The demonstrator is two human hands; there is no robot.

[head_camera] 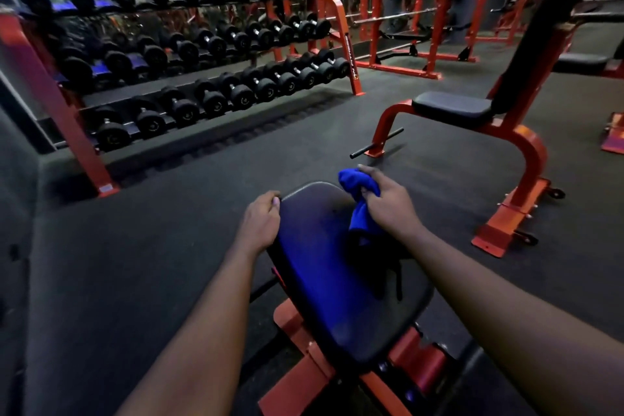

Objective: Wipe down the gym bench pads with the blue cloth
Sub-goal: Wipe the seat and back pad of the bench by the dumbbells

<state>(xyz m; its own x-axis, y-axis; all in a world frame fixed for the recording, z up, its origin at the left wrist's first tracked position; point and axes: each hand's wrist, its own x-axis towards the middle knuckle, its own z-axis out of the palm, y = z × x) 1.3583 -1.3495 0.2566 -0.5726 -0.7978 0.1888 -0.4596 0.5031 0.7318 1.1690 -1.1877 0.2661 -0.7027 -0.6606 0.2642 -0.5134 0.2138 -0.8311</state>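
Forearms stretch forward from the bottom edge on either side of a black padded surface point(324, 280), which sits on an orange frame point(304, 378). The left hand point(261, 223) is at the far left edge of the surface, its grip curled over the rim with the fingertips tucked on the edge. The right hand point(388, 203) is above the far right edge, its grip clamped on a blue cloth point(358, 186). The cloth is bunched: one lump sticks out beyond the fingers toward the far end, and a tail hangs below the fist beside the right edge of the surface. Whether that tail touches the padding cannot be told. A bluish sheen lies along the middle of the surface.

Dark rubber floor point(169, 213) spreads all round. Farther off to the right stands a second bench point(452, 108) with a black seat, an upright back and an orange base with small wheels point(556, 193) at its near foot. To the left, a long orange rack point(67, 118) holds three tiers of black dumbbells point(236, 94). At the far end, tall orange stands point(373, 10) carry a barbell point(395, 16) across them.
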